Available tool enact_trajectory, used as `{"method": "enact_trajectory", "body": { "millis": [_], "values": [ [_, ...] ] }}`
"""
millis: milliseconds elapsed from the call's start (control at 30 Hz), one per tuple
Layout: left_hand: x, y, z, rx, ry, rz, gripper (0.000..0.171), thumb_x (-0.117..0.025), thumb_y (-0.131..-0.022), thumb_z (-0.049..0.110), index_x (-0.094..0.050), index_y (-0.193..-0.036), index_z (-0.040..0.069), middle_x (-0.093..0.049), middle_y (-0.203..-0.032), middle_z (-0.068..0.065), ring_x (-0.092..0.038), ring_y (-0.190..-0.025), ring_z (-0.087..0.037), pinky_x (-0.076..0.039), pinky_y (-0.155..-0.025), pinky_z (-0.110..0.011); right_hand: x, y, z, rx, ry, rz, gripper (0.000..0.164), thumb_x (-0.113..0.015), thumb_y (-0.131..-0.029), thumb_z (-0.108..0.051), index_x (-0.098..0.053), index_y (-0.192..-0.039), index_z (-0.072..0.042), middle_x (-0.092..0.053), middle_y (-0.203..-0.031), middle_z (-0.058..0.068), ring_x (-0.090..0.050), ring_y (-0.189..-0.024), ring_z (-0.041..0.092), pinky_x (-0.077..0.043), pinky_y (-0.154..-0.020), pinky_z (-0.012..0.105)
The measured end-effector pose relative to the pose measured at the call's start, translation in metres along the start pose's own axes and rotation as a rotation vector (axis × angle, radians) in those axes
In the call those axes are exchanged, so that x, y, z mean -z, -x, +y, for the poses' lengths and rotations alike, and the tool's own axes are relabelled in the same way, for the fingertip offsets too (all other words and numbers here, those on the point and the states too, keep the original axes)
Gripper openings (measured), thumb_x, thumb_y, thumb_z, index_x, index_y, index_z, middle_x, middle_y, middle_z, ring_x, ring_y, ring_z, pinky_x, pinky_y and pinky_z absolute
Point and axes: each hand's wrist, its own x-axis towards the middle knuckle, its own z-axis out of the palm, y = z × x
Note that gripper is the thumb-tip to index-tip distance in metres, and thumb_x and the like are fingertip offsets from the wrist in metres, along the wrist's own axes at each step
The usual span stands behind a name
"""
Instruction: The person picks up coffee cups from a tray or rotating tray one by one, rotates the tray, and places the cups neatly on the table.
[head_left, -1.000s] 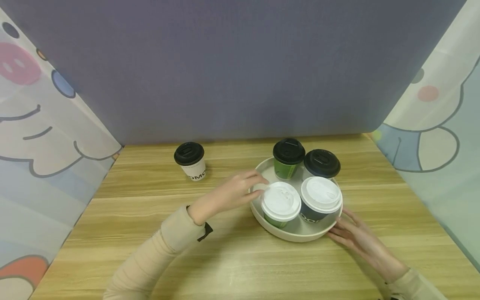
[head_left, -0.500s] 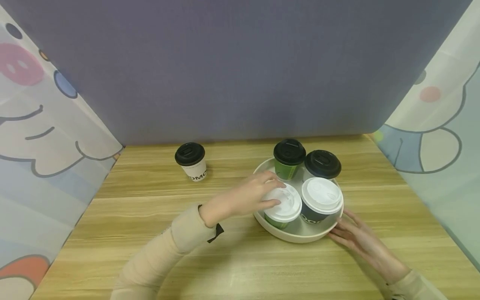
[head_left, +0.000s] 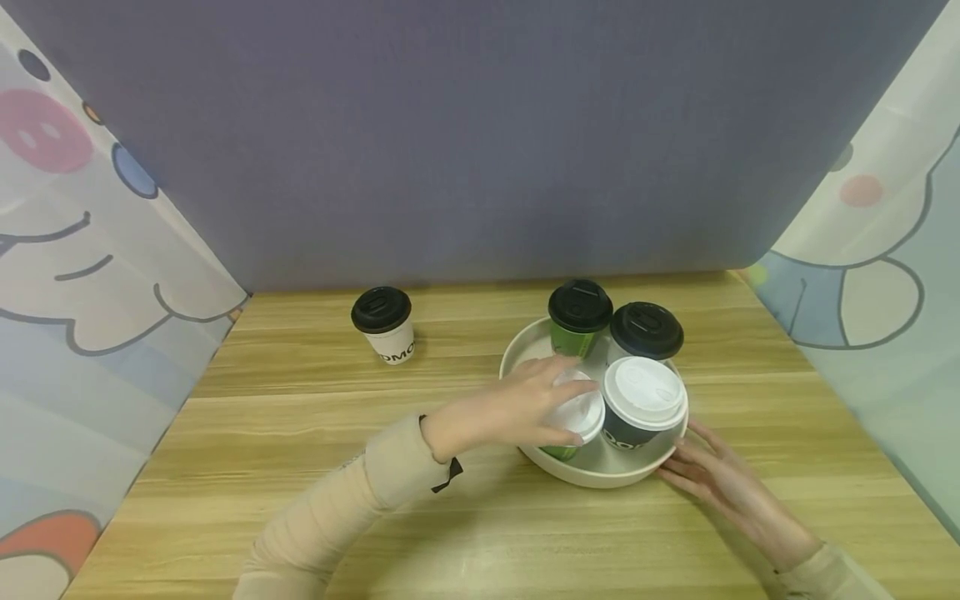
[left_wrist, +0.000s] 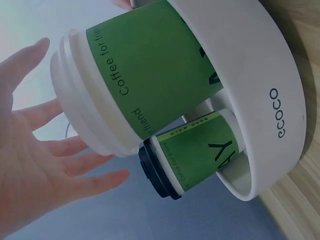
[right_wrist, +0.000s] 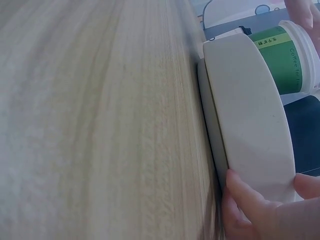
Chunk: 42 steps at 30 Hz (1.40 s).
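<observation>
My left hand (head_left: 525, 406) spreads its fingers over the white lid of a green paper coffee cup (left_wrist: 150, 70). In the left wrist view, the thumb stands apart from that lid and the other fingers reach along its far side; contact is unclear. The cup stands in a round off-white tray (head_left: 581, 477) at its front left. With the thumb at the rim and fingers low against the side, my right hand (head_left: 723, 487) grips this tray at its right front. A navy cup with a white lid (head_left: 645, 396) stands beside the green one.
Behind these in the tray are a small green cup with a black lid (head_left: 580, 312) and another black-lidded cup (head_left: 647, 332). A white cup with a black lid (head_left: 392, 340) stands alone on the wooden table (head_left: 262, 450), towards the back left. A grey panel (head_left: 480, 150) closes the back.
My left hand has moved right, from the tray's left rim to over the white-lidded green cup. My right hand has stayed at the tray's edge.
</observation>
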Motion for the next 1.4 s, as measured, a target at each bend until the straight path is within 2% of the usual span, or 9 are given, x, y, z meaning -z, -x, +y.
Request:
{"method": "enact_trajectory", "body": {
  "millis": [233,467,533,600,667,733,967,1200,1400],
  "values": [
    [-0.002,-0.003,0.002,0.012,-0.004,-0.046,0.069,-0.056,-0.078,0.053,-0.031,-0.137,0.027,-0.020,-0.143,-0.013,-0.023,-0.129,-0.027,-0.017,-0.105,-0.041,0.000,0.000,-0.001,-0.015,0.017,0.048,0.075,-0.040,-0.094,-0.009,0.024,-0.134,0.000,-0.059,-0.100,0.007,-0.059,-0.094,0.019,-0.044,-0.086,0.037],
    [-0.006,-0.004,0.003,0.018,-0.005,-0.056,0.072,-0.061,-0.076,0.049,-0.031,-0.137,0.028,-0.020,-0.142,-0.014,-0.023,-0.129,-0.029,-0.022,-0.103,-0.043,0.001,0.000,0.001,-0.004,-0.008,0.013,0.076,-0.039,-0.094,-0.009,0.025,-0.133,0.001,-0.059,-0.100,0.006,-0.059,-0.095,0.019,-0.043,-0.086,0.037],
    [-0.007,-0.004,0.002,0.023,0.001,-0.057,0.072,-0.062,-0.075,0.048,-0.031,-0.137,0.028,-0.020,-0.142,-0.013,-0.023,-0.129,-0.029,-0.025,-0.102,-0.041,0.002,-0.001,0.002,0.000,-0.017,0.012,0.072,-0.039,-0.094,-0.009,0.017,-0.138,-0.007,-0.059,-0.100,0.006,-0.059,-0.095,0.019,-0.043,-0.086,0.037],
    [-0.008,-0.005,0.002,0.026,0.011,-0.052,0.073,-0.063,-0.075,0.048,-0.031,-0.137,0.028,-0.020,-0.142,-0.012,-0.024,-0.128,-0.028,-0.027,-0.100,-0.041,0.004,-0.001,0.002,0.011,-0.028,0.008,0.059,-0.039,-0.094,-0.008,-0.001,-0.138,-0.016,-0.059,-0.101,0.006,-0.058,-0.095,0.019,-0.044,-0.086,0.036],
    [-0.010,-0.005,0.001,0.024,0.021,-0.042,0.073,-0.064,-0.074,0.047,-0.032,-0.137,0.028,-0.021,-0.141,-0.011,-0.025,-0.128,-0.028,-0.030,-0.099,-0.040,0.005,-0.002,0.003,0.021,-0.042,0.004,0.040,-0.038,-0.094,-0.008,-0.018,-0.127,-0.020,-0.058,-0.102,0.007,-0.058,-0.096,0.020,-0.044,-0.086,0.036],
    [-0.011,-0.006,0.000,0.020,0.026,-0.027,0.073,-0.065,-0.073,0.046,-0.034,-0.136,0.028,-0.022,-0.140,-0.010,-0.026,-0.127,-0.026,-0.031,-0.098,-0.038,0.006,-0.002,0.004,0.033,-0.061,-0.012,0.029,-0.038,-0.094,-0.007,-0.026,-0.116,-0.022,-0.058,-0.102,0.007,-0.058,-0.096,0.020,-0.044,-0.086,0.036],
    [-0.013,-0.007,-0.001,-0.004,-0.007,0.037,0.069,-0.067,-0.070,0.046,-0.041,-0.131,0.027,-0.030,-0.134,-0.008,-0.032,-0.121,-0.021,-0.034,-0.094,-0.032,0.006,-0.002,0.007,0.043,-0.079,-0.053,0.027,-0.037,-0.094,-0.007,-0.027,-0.114,-0.021,-0.058,-0.103,0.006,-0.058,-0.097,0.021,-0.044,-0.086,0.036],
    [-0.007,-0.007,-0.005,-0.001,-0.043,0.080,0.070,-0.067,-0.068,0.048,-0.043,-0.130,0.026,-0.033,-0.131,-0.010,-0.034,-0.118,-0.024,-0.029,-0.099,-0.037,0.006,-0.002,0.006,0.039,-0.078,-0.044,0.027,-0.038,-0.094,-0.008,-0.028,-0.115,-0.022,-0.058,-0.103,0.006,-0.058,-0.097,0.021,-0.044,-0.087,0.036],
    [0.008,-0.003,-0.012,-0.006,0.033,0.173,0.069,-0.069,-0.067,0.045,-0.045,-0.128,0.024,-0.034,-0.129,-0.011,-0.033,-0.118,-0.025,-0.033,-0.095,-0.038,0.006,-0.001,0.007,0.037,-0.077,-0.053,0.028,-0.038,-0.094,-0.007,-0.028,-0.115,-0.022,-0.059,-0.104,0.006,-0.058,-0.097,0.021,-0.043,-0.087,0.037]
  ]
}}
